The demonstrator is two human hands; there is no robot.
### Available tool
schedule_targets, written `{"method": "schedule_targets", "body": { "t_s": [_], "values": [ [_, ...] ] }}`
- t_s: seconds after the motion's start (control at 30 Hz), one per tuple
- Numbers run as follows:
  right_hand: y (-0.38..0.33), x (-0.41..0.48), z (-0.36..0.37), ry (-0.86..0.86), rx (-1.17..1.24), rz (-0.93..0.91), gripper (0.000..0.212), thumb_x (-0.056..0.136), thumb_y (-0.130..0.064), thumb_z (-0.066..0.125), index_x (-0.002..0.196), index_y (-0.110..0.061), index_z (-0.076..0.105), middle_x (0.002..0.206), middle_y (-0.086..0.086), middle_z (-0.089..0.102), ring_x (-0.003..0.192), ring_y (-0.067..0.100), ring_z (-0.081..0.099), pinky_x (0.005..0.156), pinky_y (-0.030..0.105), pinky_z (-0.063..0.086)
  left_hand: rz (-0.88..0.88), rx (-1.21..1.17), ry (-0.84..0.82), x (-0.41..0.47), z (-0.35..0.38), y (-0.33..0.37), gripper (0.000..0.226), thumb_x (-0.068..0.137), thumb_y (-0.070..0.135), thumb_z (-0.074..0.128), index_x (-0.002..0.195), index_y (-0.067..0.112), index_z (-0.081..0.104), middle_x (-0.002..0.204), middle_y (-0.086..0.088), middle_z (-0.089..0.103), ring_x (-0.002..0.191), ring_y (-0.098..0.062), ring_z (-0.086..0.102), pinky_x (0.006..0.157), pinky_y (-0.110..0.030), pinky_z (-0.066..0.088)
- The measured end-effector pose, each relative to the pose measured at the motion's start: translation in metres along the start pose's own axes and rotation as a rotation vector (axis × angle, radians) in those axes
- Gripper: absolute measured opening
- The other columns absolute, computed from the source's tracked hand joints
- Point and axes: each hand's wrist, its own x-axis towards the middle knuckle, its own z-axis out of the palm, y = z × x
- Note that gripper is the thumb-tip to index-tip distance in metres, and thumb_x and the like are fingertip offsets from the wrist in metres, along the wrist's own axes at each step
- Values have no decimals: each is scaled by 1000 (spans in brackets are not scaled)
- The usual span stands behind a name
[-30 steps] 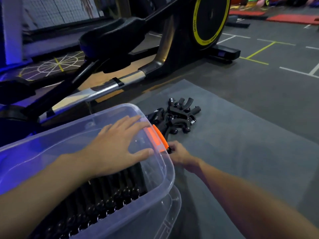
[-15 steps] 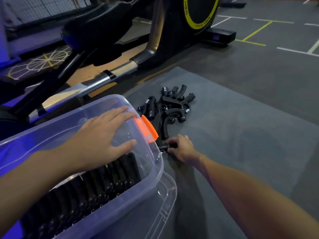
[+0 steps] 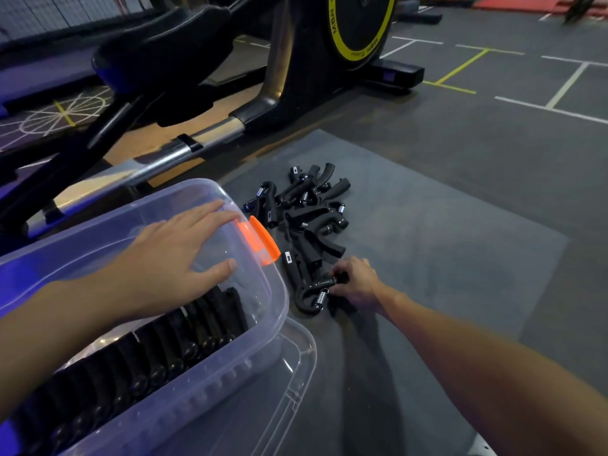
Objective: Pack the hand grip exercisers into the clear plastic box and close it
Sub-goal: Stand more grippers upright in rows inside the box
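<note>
Left hand [image 3: 171,258] lies flat, fingers straight, on the clear plastic box [image 3: 278,291] beside its orange latch [image 3: 263,241]. Right hand [image 3: 357,284] pinches one exerciser [image 3: 311,289] just off the box's corner, with open mat [image 3: 444,258] beyond.

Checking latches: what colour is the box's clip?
Orange; the clip shows best in the head view.

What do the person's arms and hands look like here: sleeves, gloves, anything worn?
Both bare. The left hand and right hand wear no gloves; no rings, watch or wristband show. The left forearm and right forearm are uncovered up to the frame edge, no sleeve in view. No markings visible.
</note>
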Motion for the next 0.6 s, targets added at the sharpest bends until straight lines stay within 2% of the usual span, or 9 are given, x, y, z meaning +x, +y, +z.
{"method": "schedule_targets", "body": {
  "t_s": [0.07,0.13,0.2,0.33,0.47,0.53,0.6],
  "values": [
    [0,-7,-10,-46,170,-11,16,76,-10,77,87,-15,66,82,2,64,80,16,56,76,31,48,-14,9,-8,0,-1,-1,78,76,75,28,149,48,19,159,21,17,146,-4,19,116,-52,26],
    [0,-18,-26,-69,278,-37,25,75,2,74,73,-18,59,65,-4,56,62,8,49,62,24,42,-22,8,-15,0,-4,0,76,76,73,28,147,49,19,159,22,17,146,-3,18,116,-52,25],
    [-5,-33,-45,-59,280,-38,26,74,4,73,69,-18,59,59,-9,51,55,4,43,56,20,37,-24,9,-28,0,-5,2,73,76,72,27,146,52,18,159,22,17,146,-3,17,116,-51,24],
    [-18,-59,-80,-4,192,-44,12,70,-4,76,75,-11,67,62,-4,56,57,9,45,58,25,38,-17,9,-65,-4,-9,5,76,74,73,25,146,51,16,160,20,15,146,-7,20,115,-48,26],
    [-31,-83,-114,75,211,-37,19,70,1,77,76,-15,68,65,-1,61,60,11,50,62,28,42,19,18,-59,-13,-18,17,80,72,69,27,148,42,27,157,17,24,143,-8,27,114,-44,30],
    [-45,-95,-131,118,234,-54,24,70,5,75,76,-16,68,66,1,62,63,13,52,64,29,44,45,-7,-3,-19,-26,27,68,80,61,39,143,38,37,152,16,34,140,-8,32,112,-43,32],
    [-65,-106,-146,147,230,-107,20,71,7,74,80,-10,70,70,4,64,65,14,55,67,31,46,76,-79,65,-24,-36,38,51,89,48,53,138,35,46,142,18,46,131,-5,42,108,-39,38]
  ]
}}
